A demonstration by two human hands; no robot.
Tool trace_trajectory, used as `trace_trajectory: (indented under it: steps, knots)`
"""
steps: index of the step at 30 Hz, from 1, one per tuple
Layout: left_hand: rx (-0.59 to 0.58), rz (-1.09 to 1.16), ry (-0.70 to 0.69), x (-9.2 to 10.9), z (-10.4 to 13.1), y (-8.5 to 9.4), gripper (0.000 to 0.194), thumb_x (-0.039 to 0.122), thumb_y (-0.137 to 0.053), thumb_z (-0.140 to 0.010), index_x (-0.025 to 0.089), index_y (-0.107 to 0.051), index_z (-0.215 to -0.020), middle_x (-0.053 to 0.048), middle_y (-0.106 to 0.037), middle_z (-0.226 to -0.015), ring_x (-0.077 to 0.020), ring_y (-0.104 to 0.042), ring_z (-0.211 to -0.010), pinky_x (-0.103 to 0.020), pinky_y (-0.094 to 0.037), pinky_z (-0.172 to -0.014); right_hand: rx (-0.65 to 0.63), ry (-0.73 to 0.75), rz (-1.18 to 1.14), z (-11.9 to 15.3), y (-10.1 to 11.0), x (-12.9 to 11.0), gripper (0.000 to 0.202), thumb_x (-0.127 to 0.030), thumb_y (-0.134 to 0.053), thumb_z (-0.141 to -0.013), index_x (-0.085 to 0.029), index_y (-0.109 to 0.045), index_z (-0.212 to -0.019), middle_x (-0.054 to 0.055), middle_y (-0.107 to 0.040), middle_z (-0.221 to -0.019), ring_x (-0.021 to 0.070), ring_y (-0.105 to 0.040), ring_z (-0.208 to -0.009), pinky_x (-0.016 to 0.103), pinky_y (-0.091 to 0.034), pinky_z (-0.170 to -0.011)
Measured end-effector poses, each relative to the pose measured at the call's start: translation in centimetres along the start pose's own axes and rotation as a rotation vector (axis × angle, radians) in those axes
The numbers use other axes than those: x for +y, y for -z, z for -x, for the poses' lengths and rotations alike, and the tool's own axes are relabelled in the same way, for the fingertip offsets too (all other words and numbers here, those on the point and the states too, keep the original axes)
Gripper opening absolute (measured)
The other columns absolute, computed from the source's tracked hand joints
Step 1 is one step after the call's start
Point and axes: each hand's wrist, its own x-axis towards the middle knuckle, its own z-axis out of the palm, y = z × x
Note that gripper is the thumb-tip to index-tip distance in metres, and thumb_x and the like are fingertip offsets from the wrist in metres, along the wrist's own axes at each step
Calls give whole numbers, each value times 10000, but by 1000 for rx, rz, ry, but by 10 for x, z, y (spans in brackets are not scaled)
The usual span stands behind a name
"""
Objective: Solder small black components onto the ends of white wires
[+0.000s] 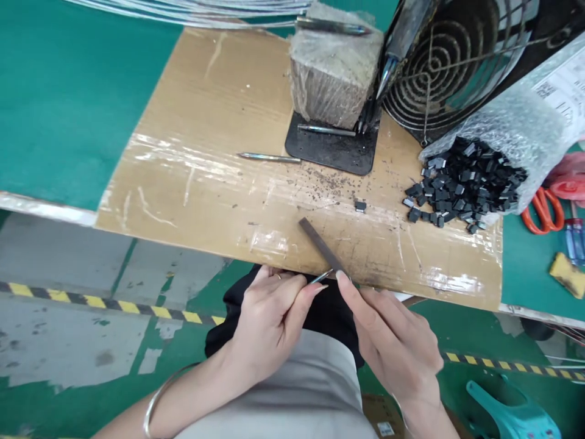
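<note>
Near the front edge of the cardboard sheet, my left hand (274, 314) is closed around a thin metal pointed rod (322, 276), whose tip sticks out to the right. My right hand (393, 341) grips a flat dark file (319, 245) that slants up and left over the cardboard (205, 201). The rod's tip is at the file's lower part, close to my right fingertips; whether they touch is hard to tell. A similar metal rod (269, 157) lies on the cardboard, and another (326, 130) rests on the black plate (333, 149).
A plastic-wrapped block (333, 73) stands on the black plate. Behind it to the right is a fan (434, 67) beside a soldering iron (402, 42). Small black connectors (466, 183) spill from a bubble-wrap bag (530, 128). Orange scissors (543, 212) and a yellow sponge (568, 274) lie far right.
</note>
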Motion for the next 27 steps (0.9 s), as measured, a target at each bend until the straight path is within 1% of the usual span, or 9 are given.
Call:
trace_trajectory:
  steps: [3, 5, 9, 11, 16, 18, 22, 27]
  knots:
    - [0, 23, -10, 0, 0, 0, 404, 81, -472, -988, 208, -373, -617, 77, -371, -518, -109, -345, -488, -274, -348, -605, -32, 3, 16, 6, 5, -1, 379, 19, -451, -978, -128, -738, -1177, 18, -758, -824, 103, -651, -677, 251, -444, -630]
    - [3, 36, -27, -1, 1, -1, 400, 74, -482, -984, 207, -370, -623, 81, -359, -524, -106, -339, -487, -273, -344, -612, -36, -1, 29, 9, 6, -2, 377, 15, -444, -985, -137, -741, -1161, 11, -759, -823, 105, -649, -681, 256, -448, -640]
    - [12, 10, -33, -2, 2, -2, 397, 82, -487, -985, 208, -362, -631, 80, -353, -536, -110, -331, -489, -278, -332, -615, -32, 10, -10, 1, -1, 0, 361, -6, -479, -993, -116, -688, -1266, 13, -754, -842, 103, -636, -682, 254, -443, -620]
    - [11, -4, -29, -2, 3, -2, 399, 89, -490, -987, 209, -359, -629, 79, -357, -532, -111, -337, -485, -281, -331, -616, -28, 13, -13, -1, -3, 0, 366, -14, -474, -998, -115, -679, -1284, 15, -754, -852, 100, -643, -694, 249, -446, -622]
    - [11, 12, -53, -1, 1, -2, 406, 86, -486, -990, 213, -351, -629, 80, -375, -513, -112, -356, -469, -286, -335, -614, -37, -3, 27, 8, 5, -2, 401, 48, -449, -951, -137, -735, -1162, 9, -757, -820, 108, -628, -665, 254, -435, -609]
    - [7, 6, -59, -2, 2, -3, 404, 90, -488, -992, 213, -352, -631, 80, -374, -516, -114, -358, -472, -286, -331, -616, -31, 4, 16, 7, 4, -2, 387, 40, -460, -957, -126, -727, -1183, 11, -750, -813, 109, -614, -657, 254, -438, -618]
    - [-1, -8, -46, -3, 3, -3, 397, 95, -497, -990, 213, -352, -641, 81, -360, -533, -115, -344, -483, -284, -328, -626, -17, 10, -1, 2, -1, 0, 371, -5, -495, -986, -118, -682, -1285, 11, -743, -839, 103, -625, -693, 237, -453, -646]
    - [-1, 13, -56, -2, 3, -4, 387, 70, -505, -981, 213, -345, -659, 88, -344, -549, -113, -343, -495, -281, -336, -652, -44, 6, 31, 12, 6, -1, 377, 7, -456, -980, -144, -731, -1189, 8, -757, -832, 106, -638, -686, 248, -445, -635]
